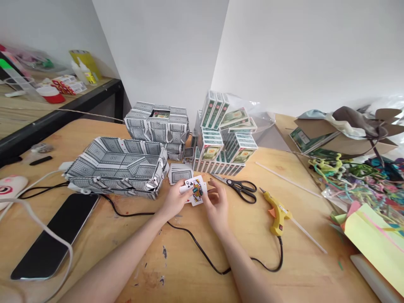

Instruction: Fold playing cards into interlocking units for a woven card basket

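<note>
Above the wooden table my left hand [175, 197] pinches playing cards [195, 183], with a queen of clubs facing up. My right hand [217, 206] grips the same cards from the other side, its thumb on the card's face. Part of a red-suited card shows beneath the queen. Just behind the hands lies a loose pile of cards [181, 174], backs up. To the left stands an open tray [110, 162] built from folded playing cards, and behind it a box [158, 124] of the same make with an opening in its top.
Stacked card packs [217, 145] stand at the back. Black-handled scissors [242, 187] and a yellow glue gun [277, 212] lie to the right, the gun's black cable [202, 250] crossing the table below my forearms. A phone [57, 235] lies left; pipe cleaners [356, 176] heap at far right.
</note>
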`<state>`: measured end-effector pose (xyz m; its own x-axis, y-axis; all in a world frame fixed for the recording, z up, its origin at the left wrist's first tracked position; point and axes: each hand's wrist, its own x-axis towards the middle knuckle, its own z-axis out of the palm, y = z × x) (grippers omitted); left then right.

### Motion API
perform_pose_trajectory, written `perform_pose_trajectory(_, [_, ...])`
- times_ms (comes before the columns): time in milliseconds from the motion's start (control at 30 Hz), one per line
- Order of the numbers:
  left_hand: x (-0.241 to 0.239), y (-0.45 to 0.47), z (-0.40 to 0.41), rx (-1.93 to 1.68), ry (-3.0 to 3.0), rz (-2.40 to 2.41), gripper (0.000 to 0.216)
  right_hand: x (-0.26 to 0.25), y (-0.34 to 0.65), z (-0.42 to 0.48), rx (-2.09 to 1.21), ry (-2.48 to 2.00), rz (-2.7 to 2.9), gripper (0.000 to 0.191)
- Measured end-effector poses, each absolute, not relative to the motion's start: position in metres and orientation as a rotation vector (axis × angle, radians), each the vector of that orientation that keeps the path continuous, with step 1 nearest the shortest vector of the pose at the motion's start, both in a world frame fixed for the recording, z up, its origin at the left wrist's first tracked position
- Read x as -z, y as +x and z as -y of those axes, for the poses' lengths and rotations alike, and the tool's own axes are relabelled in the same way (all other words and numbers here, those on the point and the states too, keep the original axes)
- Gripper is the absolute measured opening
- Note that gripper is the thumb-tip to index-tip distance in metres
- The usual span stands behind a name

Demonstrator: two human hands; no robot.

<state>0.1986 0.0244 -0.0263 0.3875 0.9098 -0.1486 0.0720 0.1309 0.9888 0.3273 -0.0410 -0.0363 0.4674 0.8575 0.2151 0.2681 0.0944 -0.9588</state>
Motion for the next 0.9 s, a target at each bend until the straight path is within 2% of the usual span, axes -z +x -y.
perform_pose_trajectory(100, [0.028, 0.1992, -0.0243, -0.777, 1.306, -0.98, 0.032, 0.0417, 0.3316, 0.0366, -0.838, -1.389, 0.963, 0.028])
perform_pose_trajectory(200, [0.0298, 0.1996, -0.0258, -0.771, 1.221, -0.897, 0.035, 0.0434, 0.3332, 0.0348, -0.854, -1.394, 0.904, 0.022])
perform_pose_trajectory(467, [0.0338, 0.198, -0.0311, -0.727, 1.101, -0.851, 0.04, 0.0381, 0.3315, 0.0358, -0.854, -1.389, 0.816, 0.024])
perform_pose_trajectory(900, [0.0283, 0.1994, -0.0287, -0.736, 1.155, -0.868, 0.03, 0.0434, 0.3287, 0.0345, -0.84, -1.381, 0.852, 0.028])
